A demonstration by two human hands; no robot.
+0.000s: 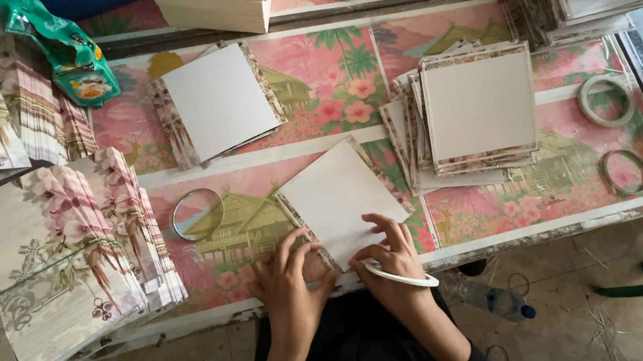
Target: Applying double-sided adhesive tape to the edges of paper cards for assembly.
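A white square card with a patterned paper border lies tilted near the table's front edge. My left hand rests at its lower left corner, fingers touching the edge. My right hand presses on the card's lower right edge, and a thin white tape ring hangs around it near the wrist. Whether the fingers pinch the card cannot be seen.
A stack of bordered cards sits to the right, another card pile behind. Floral paper sheets fan out at left. Tape rolls and an empty ring lie on the pink floral tabletop. A plastic bottle lies on the floor.
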